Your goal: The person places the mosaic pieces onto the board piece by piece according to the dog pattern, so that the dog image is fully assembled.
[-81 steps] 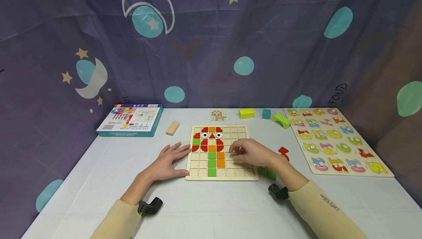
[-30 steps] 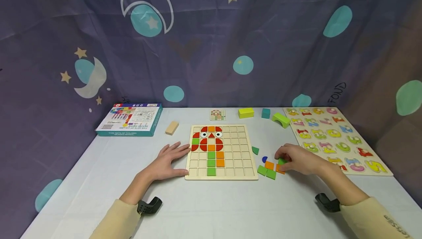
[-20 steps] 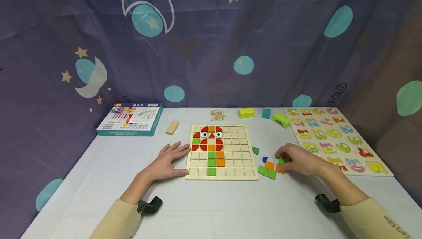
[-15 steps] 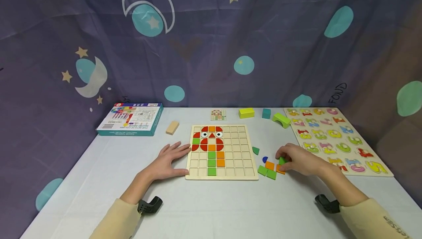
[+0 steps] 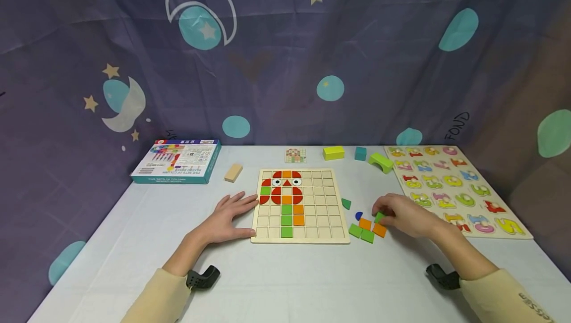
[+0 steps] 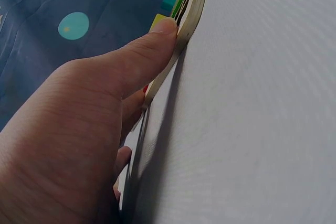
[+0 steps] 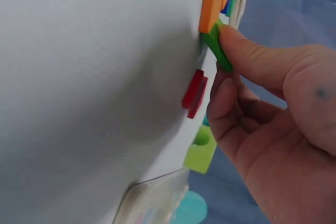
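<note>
My left hand (image 5: 227,219) lies with fingers spread at the left edge of a wooden grid board (image 5: 321,204). Its thumb touches the board's rim in the left wrist view. Red, orange and green tiles and two eye pieces fill some squares on the board's left half. Right of the board, my right hand (image 5: 403,214) pinches a green square tile (image 7: 218,48) between thumb and fingers. That tile is tilted, its lower end close to an orange tile (image 5: 379,230). Loose tiles, including another orange tile (image 5: 365,224) and a green tile (image 5: 367,236), lie beside it.
A picture card (image 5: 296,155) lies behind the board. A yellow block (image 5: 333,153), teal cube (image 5: 360,153) and green arch (image 5: 381,162) stand at the back. A number puzzle (image 5: 455,189) lies at right. At left are a box (image 5: 176,162) and a wooden block (image 5: 233,173).
My right hand has moved from over the board to the loose tiles at the right. Its green tile is now tipped up, and more of the orange tile beside it shows. The left hand stays put.
</note>
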`<state>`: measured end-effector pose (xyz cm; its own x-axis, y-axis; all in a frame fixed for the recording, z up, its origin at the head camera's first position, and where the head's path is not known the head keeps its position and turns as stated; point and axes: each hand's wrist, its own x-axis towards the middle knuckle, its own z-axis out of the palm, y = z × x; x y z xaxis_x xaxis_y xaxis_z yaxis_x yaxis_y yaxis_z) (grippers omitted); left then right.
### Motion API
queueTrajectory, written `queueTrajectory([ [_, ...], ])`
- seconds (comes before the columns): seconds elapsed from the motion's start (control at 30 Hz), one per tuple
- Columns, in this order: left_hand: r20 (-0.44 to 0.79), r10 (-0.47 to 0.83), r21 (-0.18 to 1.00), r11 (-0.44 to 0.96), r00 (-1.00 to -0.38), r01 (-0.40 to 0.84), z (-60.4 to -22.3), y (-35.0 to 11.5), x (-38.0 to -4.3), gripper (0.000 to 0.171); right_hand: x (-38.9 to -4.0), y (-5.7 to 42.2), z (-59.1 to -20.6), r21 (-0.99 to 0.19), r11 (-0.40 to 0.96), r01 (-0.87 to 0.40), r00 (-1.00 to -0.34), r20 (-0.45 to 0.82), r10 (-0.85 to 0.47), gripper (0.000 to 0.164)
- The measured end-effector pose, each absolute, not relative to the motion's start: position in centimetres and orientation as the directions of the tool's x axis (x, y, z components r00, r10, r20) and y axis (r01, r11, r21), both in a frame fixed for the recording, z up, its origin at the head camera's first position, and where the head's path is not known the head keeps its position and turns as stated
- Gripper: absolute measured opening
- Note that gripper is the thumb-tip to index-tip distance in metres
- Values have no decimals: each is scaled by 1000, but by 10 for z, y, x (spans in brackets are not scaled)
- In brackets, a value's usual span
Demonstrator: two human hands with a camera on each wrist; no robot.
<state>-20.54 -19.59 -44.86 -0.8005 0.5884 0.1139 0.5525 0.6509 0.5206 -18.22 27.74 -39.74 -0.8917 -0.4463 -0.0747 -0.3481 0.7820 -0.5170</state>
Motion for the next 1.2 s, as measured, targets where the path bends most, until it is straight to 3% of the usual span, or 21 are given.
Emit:
queueTrajectory([
  [0.27, 130, 594, 519, 642, -794, 565, -449, -197, -206, 83, -189, 270, -387, -571, 762, -306, -903, -80, -422, 11],
  [0.63, 114, 587, 509, 658, -801, 555, -449, -196, -206, 82, -204, 234, -384, -566, 674, -474, -853, 105, -512, 14],
  [1.2, 126, 594, 521, 642, -795, 562, -448, -197, -205, 82, -223, 172, -391, -633, 629, -451, -831, 40, -555, 10],
])
